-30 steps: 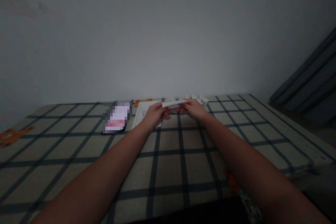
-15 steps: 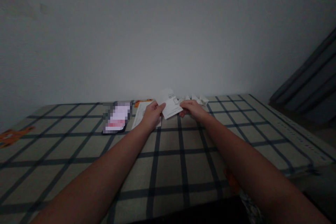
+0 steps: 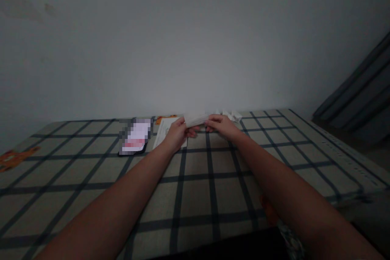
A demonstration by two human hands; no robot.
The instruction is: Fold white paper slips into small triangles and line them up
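A white sheet of paper [image 3: 195, 120] is stretched between my two hands, tilted so that it looks like a narrow, blurred strip. My left hand [image 3: 178, 133] pinches its left end, with fingertips showing underneath. At the right end, my right hand [image 3: 222, 124] grips it between thumb and fingers. Printed white sheets [image 3: 161, 134] lie on the cloth beside and partly behind my left hand. Just beyond my right hand sit several small folded white paper pieces [image 3: 234, 116], partly hidden by it.
A phone [image 3: 135, 137] with a lit, pixelated screen lies left of the sheets. The checked cloth [image 3: 195, 195] covers the table, which meets a pale wall [image 3: 195, 40] at the back. A grey curtain [image 3: 359, 85] hangs at the right.
The paper has turned from showing its printed face to a thin, edge-on strip. My left fingers have moved underneath it; both hands stay in nearly the same place.
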